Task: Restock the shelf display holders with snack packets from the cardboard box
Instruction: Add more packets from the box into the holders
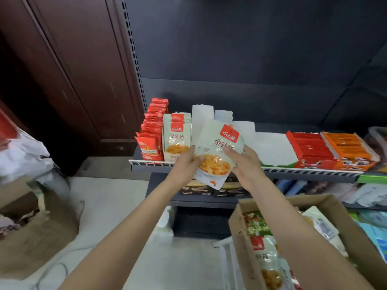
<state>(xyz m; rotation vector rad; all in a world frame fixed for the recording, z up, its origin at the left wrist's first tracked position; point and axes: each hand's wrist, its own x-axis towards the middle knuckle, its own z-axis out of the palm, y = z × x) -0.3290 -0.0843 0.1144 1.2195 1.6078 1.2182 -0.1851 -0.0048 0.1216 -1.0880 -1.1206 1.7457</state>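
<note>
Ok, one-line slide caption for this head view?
Both hands hold a snack packet before the shelf, cardboard box at lower right.

a dark metal shelf (310, 171) with a white wire front rail carried, from left to right, red packets (151, 130), pale green snack packets (177, 136), white display holders (272, 148), and red (310, 149) and orange boxes (348, 150)

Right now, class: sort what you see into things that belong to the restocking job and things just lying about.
Part of the job:
held snack packet, gripped by left hand and right hand
cardboard box of packets
white display holder
filled holder of matching packets

Lying about:
white plastic bag
crumpled brown box
orange carton
</note>
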